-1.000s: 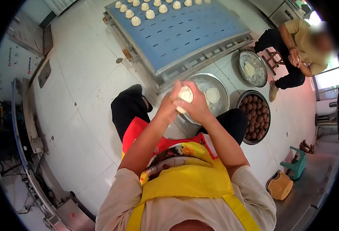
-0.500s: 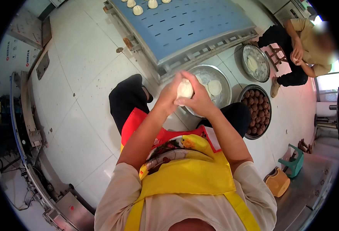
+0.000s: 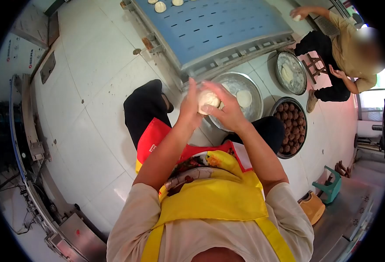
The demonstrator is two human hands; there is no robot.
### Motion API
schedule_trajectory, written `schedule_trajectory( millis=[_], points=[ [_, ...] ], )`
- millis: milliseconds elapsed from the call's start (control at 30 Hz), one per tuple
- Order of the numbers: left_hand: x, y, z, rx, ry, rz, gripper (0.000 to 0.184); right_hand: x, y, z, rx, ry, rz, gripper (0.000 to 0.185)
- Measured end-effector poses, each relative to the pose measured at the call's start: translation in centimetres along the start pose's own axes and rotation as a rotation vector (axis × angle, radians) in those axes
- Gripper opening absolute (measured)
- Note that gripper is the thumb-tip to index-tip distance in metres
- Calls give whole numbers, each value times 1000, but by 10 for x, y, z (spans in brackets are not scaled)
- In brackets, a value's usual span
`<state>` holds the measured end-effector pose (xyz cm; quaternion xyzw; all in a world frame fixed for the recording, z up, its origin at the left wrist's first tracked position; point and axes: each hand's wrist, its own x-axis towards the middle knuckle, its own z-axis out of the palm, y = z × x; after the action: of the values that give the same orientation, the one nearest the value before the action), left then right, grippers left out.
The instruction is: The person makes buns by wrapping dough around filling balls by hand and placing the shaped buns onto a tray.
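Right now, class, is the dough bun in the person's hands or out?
In: the dough bun sits between the left hand and right hand; the metal bowl holds a separate dough disc.

Matt dough [image 3: 208,103]; smooth metal bowl [image 3: 251,115] at two o'clock; rough brown balls [image 3: 291,126] at three; smooth, plastic-looking counter [image 3: 214,41] at twelve.

Catching only part of the dough ball [image 3: 207,100] behind the fingers [image 3: 219,90] of the right hand [image 3: 228,110]; losing some buns [image 3: 178,2] and worktop [image 3: 218,37] past the top edge (and meeting blur over the co-worker's head [image 3: 369,50]).
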<state>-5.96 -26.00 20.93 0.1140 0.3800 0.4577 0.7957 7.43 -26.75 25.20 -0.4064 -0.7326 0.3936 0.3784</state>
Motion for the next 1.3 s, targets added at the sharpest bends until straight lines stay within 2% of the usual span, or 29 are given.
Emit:
schedule_trajectory(
  millis=[167, 267, 300, 367, 400, 500, 567, 633, 667, 767, 833, 933, 1133, 1300],
  points=[
    [6, -5, 1, -118, -71, 62, 85, 2, 1, -11, -248, -107, -25, 67],
    [3, 0, -1, -39, -40, 42, 85, 6, -7, -16, -297, -126, -6, 67],
    [-2, 4, 4, -43, 9, 17, 80, 8, -13, -18, -304, -132, -2, 67],
    [-11, 18, 18, -50, 104, -26, 71, 15, -24, -20, -519, -212, -45, 65],
    [-7, 17, 15, -52, 91, -27, 71, 20, -27, -19, -628, -249, -73, 65],
    [7, 13, 7, -57, 54, -37, 72, 28, -33, -13, -676, -376, 188, 60],
    [13, 15, 4, -63, 36, -66, 73, 34, -30, -11, -668, -378, 153, 57],
    [26, 16, -8, -42, -96, -46, 72, 42, -21, -11, -657, -377, 121, 56],
    [33, 18, -14, -34, -160, -35, 72, 49, -13, -14, -651, -375, 105, 56],
    [48, 61, -22, 236, 87, 210, 67, 86, 21, -27, -668, -363, 117, 50],
    [54, 97, -38, 185, 245, 449, 61, 119, 67, -32, -622, -293, 130, 46],
    [38, 137, -42, 97, 252, 601, 53, 179, 128, -30, -624, -258, 175, 42],
    [24, 146, -62, 0, 285, 599, 45, 265, 241, 1, -748, -331, 134, 43],
    [20, 144, -72, 60, 269, 605, 43, 288, 291, 17, -830, -388, 106, 51]
  ],
)
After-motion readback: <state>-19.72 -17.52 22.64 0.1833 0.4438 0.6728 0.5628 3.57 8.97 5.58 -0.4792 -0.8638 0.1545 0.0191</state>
